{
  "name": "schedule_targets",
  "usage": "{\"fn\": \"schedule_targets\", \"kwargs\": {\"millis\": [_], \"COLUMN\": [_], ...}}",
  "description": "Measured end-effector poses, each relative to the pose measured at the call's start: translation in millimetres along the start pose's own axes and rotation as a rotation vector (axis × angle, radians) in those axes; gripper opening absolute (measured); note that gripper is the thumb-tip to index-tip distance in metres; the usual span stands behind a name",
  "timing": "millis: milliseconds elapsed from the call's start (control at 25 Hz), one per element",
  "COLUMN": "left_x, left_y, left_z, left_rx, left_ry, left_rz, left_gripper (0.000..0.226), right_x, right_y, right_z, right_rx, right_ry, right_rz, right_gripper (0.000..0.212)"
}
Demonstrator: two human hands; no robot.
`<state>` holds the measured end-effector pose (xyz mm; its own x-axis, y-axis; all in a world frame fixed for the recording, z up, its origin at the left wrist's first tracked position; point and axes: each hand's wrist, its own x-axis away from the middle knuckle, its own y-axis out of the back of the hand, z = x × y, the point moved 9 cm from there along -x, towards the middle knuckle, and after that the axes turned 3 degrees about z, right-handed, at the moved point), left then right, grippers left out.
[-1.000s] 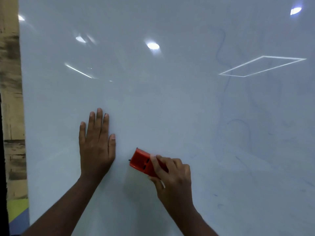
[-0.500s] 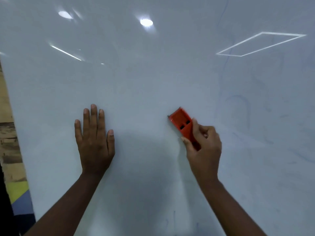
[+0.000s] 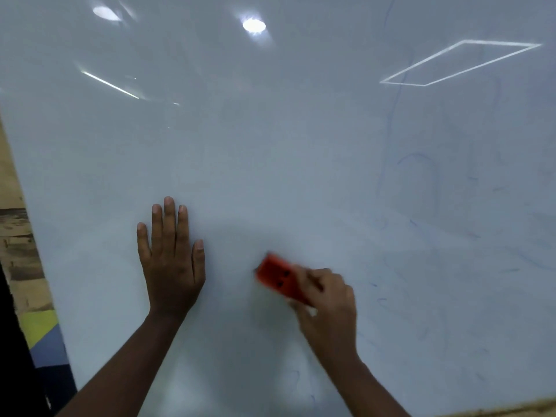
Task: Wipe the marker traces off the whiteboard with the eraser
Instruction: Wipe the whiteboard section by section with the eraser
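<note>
A large white whiteboard fills the view. Faint blue marker traces run over its right half, and a few short marks lie near the bottom middle. My right hand grips a red eraser and holds it against the board at lower centre; both are blurred by motion. My left hand presses flat on the board to the left of the eraser, fingers straight and pointing up.
The board's left edge borders a wooden surface with a yellow and blue patch below it. At the bottom right corner the board's lower edge shows. Ceiling lights reflect on the glossy upper part.
My right hand has swept the eraser from the middle of the board down and to the left. My left hand stays pressed flat in the same place on the board.
</note>
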<state>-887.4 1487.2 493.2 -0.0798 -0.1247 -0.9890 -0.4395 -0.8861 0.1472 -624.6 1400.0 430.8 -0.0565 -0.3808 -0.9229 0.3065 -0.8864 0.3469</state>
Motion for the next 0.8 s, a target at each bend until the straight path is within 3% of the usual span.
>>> {"fn": "schedule_targets", "kwargs": {"millis": [80,160,320,520,640,720,800], "left_x": [6.8,12.9,16.8,20.6,24.3,25.8,27.6], "left_y": [-1.7,-3.7,-5.5,-6.4,-7.7,-6.8,-6.0], "left_z": [0.6,0.6,0.3,2.0,3.8,3.4,3.3], "left_rx": [0.008,0.006,0.003,0.026,0.034,0.022,0.016], "left_ry": [0.007,0.016,0.023,0.014,-0.003,-0.014,-0.005], "left_rz": [0.007,0.01,0.006,0.017,0.024,0.014,0.007], "left_gripper": [0.059,0.058,0.058,0.062,0.062,0.062,0.062], "right_x": [12.8,30.2,13.2,-17.5,23.6,46.5,60.3], "right_y": [19.1,25.3,12.4,-31.6,-45.6,-32.5,-12.1], "right_z": [-51.5,-72.4,-38.1,61.8,64.1,27.9,-19.6], "right_rx": [-0.142,-0.24,-0.29,-0.076,0.017,-0.001,-0.055], "right_ry": [-0.338,-0.481,-0.419,-0.145,0.019,-0.044,-0.29], "right_rz": [-0.086,-0.119,-0.11,0.01,0.091,0.053,-0.04], "right_gripper": [0.071,0.077,0.073,0.07,0.068,0.067,0.067]}}
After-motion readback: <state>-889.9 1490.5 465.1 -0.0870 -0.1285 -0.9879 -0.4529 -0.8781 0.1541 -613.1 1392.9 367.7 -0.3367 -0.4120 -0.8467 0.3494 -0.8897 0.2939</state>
